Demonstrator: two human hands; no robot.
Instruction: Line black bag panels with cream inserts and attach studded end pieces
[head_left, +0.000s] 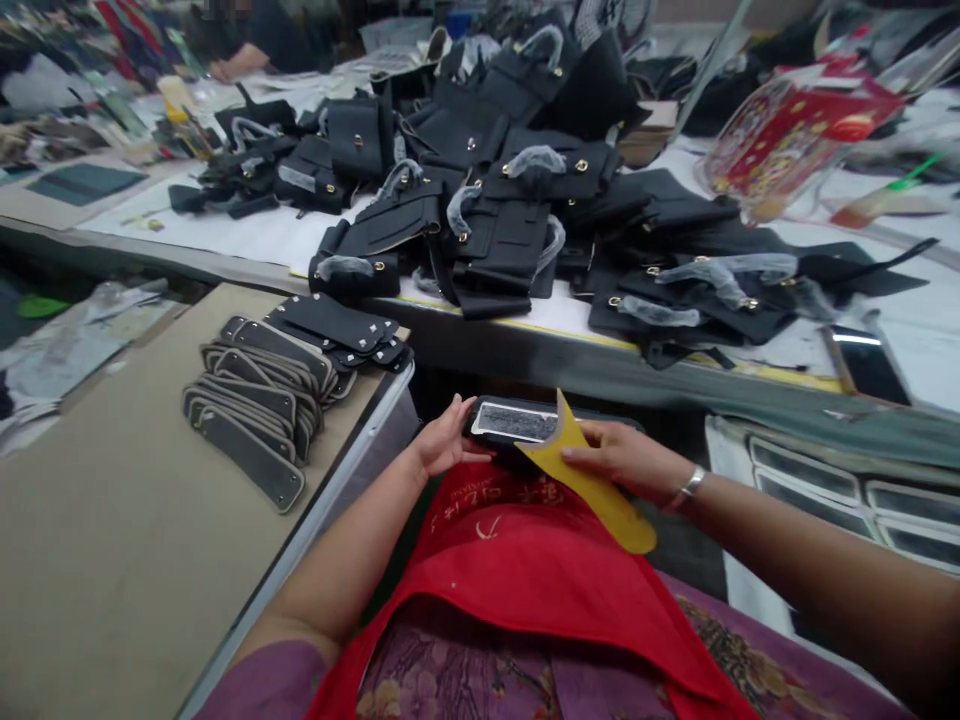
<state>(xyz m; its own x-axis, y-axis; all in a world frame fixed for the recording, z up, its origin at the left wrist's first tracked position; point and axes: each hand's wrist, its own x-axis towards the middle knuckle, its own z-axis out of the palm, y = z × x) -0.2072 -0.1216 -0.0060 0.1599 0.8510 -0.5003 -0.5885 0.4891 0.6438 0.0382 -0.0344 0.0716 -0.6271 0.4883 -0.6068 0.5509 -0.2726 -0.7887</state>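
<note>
Beyond the red apron (517, 560), at twelve o'clock, the left hand (445, 438) grasps the black panel's (510, 422) nine-o'clock end, best kept steady; the right hand (611, 458) pinches the curved yellow sheet (600, 500), best lightly.

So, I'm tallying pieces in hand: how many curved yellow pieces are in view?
1: a curved yellow piece in the right hand, covering part of the black item at the left hand. Others may be hidden beneath it.

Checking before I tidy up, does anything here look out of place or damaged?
No clear spill or damage shows. The black handbags with plastic-wrapped handles lie jumbled, some parts reaching over the front edge of the white-topped table, which looks untidy.
</note>
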